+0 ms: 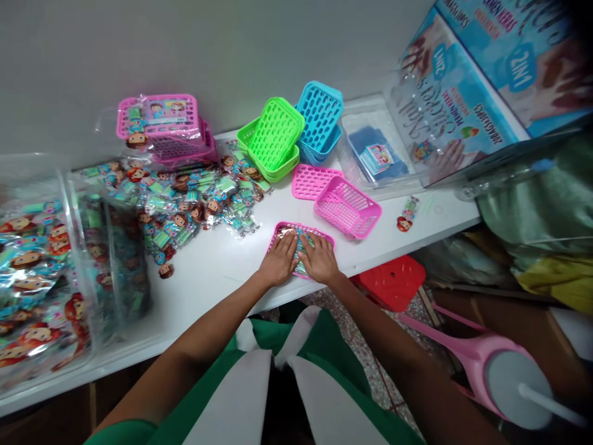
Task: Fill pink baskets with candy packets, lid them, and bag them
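Note:
At the front of the table lies a small pink plastic basket [301, 225] holding shiny plastic-wrapped packets [301, 267]. My left hand [279, 258] rests flat on the left part of these packets, fingers stretched out. Beside it, my right hand [319, 258] presses flat on the right part, its fingers also extended. Both hands cover most of the basket's inside. Just beyond my right hand, a pink basket [348, 207] sits tilted against a flat pink perforated piece [310, 181].
A pile of doll-printed packets [199, 198] spreads to the left, next to a clear bin [65, 204] full of more. Stacked pink [157, 127], green [277, 133] and blue baskets [319, 111] stand behind. A clear tray of cards [376, 158] and printed boxes [454, 99] are at right.

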Demonstrator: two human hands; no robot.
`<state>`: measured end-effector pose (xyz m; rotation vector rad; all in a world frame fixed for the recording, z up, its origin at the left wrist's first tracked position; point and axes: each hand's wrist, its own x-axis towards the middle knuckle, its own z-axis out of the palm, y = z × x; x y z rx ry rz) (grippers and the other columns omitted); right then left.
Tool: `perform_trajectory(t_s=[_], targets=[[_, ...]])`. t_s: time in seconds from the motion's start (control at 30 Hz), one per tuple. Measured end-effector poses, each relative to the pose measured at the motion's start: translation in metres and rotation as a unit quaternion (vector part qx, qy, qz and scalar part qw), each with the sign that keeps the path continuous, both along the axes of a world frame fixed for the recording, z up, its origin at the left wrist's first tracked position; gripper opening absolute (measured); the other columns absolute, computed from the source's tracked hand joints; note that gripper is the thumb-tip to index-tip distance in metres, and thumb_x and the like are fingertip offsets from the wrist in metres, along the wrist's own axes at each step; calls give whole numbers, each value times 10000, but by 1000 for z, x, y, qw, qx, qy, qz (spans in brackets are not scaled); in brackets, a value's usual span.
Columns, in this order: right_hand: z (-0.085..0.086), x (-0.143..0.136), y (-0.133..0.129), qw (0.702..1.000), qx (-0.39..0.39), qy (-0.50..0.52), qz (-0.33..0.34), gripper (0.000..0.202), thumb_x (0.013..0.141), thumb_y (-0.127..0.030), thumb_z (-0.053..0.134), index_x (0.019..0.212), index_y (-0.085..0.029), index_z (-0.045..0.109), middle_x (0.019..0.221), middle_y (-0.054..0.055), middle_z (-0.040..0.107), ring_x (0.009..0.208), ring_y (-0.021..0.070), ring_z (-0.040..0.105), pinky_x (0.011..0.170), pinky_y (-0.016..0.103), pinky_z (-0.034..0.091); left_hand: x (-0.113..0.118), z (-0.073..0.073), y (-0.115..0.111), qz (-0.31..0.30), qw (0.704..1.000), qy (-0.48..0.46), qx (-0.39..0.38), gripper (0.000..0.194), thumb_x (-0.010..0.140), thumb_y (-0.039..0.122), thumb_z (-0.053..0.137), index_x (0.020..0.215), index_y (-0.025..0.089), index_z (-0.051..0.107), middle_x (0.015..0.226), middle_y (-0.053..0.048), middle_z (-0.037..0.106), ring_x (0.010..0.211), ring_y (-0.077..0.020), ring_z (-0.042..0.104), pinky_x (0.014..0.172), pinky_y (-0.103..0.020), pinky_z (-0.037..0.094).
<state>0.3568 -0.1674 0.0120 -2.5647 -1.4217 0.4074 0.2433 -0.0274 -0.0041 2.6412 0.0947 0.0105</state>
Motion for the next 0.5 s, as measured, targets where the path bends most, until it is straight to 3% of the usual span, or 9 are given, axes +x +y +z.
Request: perform_trajectory(t_s=[0.17,0.43,0.5], targets=[[-4,-7,3,999,17,-29,-11,532,954,-414,321,1433,-186,355,1460,128,344,1264,280,324,1034,427,255,0,3,-3,-10,1000,7,25,647,934,357,325,1466,26,165,1542,-204,145,1439,-276,42,1148,-502,106],[-3,-12,4,998,16,-52,-28,556,945,-388,331,1447,-148,319,1457,153,348,1284,287,315,1046,453,242,-6,7,8,-72,996,-29,54,665,916,453,377,1464,105,227,1538,-187,180,1437,-280,96,1139,-544,18],[-2,-19,7,997,21,-56,-43,560,944,-391,326,1443,-137,324,1443,166,365,1276,299,325,1035,466,254,-16,6,7,-31,997,-45,46,673,905,487,398,1461,142,241,1542,-173,184,1435,-288,104,1135,-558,22]])
